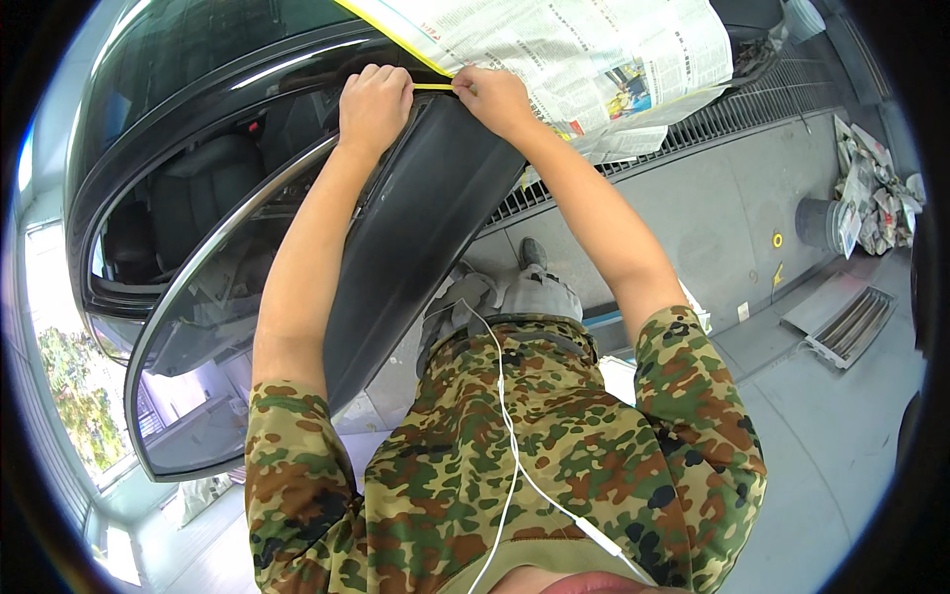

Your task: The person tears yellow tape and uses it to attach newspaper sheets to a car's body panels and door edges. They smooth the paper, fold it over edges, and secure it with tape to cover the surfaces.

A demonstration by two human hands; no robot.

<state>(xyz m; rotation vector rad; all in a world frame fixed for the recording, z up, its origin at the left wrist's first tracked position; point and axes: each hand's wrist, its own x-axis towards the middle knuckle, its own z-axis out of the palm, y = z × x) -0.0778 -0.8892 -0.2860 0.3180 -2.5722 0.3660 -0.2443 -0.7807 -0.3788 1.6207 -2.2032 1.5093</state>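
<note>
Fingers of left hand and right hand pinch taut yellow tape at the smooth black car door's far end. Creased newspaper overhangs a slotted floor grate.

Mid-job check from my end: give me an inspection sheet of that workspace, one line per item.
Surface: open black car door, its outer panel below the hands.
Job's things: yellow tape strip stretched between the hands; newspaper sheet edged with yellow tape, just beyond the right hand.
Clutter: crumpled paper heaped beside a grey bucket; yellow ring on the floor.
Hands: left hand and right hand closed on opposite ends of the visible strip.
Cables: white earphone cable hanging down the camouflage shirt.
Surroundings: grey floor, floor grating; greenery visible at far left.
</note>
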